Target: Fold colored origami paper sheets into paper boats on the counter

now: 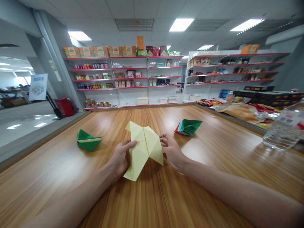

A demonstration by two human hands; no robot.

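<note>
A partly folded sheet of pale yellow paper (140,155) is held up over the table between both hands, creased down its middle with flaps standing out. My left hand (123,155) grips its left side, thumb on top and the other fingers behind. At the right edge, my right hand (171,150) pinches the paper, its fingertips partly hidden behind a flap. To the left lies a green folded paper boat (89,141) with a pale strip inside. Beyond my right hand sits a nested stack of folded paper boats (190,126), green on top with red and blue edges.
The wooden table (59,177) has a raised rim. At right stand a clear plastic bottle (282,129), packaged snacks (239,110) and black boxes (261,96). Shelves (130,87) of goods line the back. A red box (64,107) is on the floor at left.
</note>
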